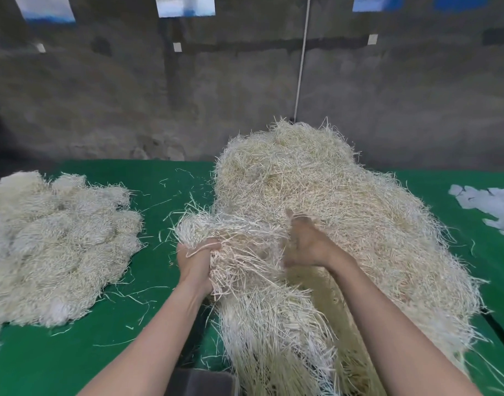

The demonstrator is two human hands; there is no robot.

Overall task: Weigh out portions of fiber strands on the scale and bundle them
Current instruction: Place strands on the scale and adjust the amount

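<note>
Green table [165, 178]: work surface.
Loose heap [316, 181], centre toward 2 o'clock, huge, spilling over near edge: bulk of strands looks unweighed.
Pile of bundles [53, 247], 9 o'clock: portions apparently finished, smaller share than what remains.
White scraps [490, 207], 3 o'clock.
Dark box [202, 381], 6 o'clock: maybe scale, mostly hidden.
Left hand [195, 261] clenched round handful [216, 232] at heap's 8 o'clock edge.
Right hand [305, 244] sunk in heap, blurred; grip cannot tell.
Hands apart.
Judged: gathering next portion; weighing and tying not yet done.
</note>
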